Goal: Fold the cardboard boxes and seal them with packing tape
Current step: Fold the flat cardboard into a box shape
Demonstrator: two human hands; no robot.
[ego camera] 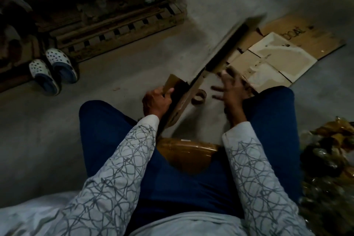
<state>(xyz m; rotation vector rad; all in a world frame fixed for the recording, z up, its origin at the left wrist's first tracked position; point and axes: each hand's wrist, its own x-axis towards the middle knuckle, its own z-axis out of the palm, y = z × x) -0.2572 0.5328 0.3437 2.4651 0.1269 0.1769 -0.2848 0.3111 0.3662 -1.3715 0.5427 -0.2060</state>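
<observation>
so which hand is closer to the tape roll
Right. The right hand hovers open just right of the roll; the left hand grips the cardboard left of it.

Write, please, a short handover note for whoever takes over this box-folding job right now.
Left hand: grips the near end of a flattened cardboard box, which is raised on edge and blurred.
Right hand: open, fingers spread, holding nothing.
Tape roll: on the floor between the hands, untouched.
More flat cardboard: on the floor past the right knee.
Done: no folded or sealed box in view.
Left: open the held box, fold its flaps, tape it, then do the other cardboard.
</observation>
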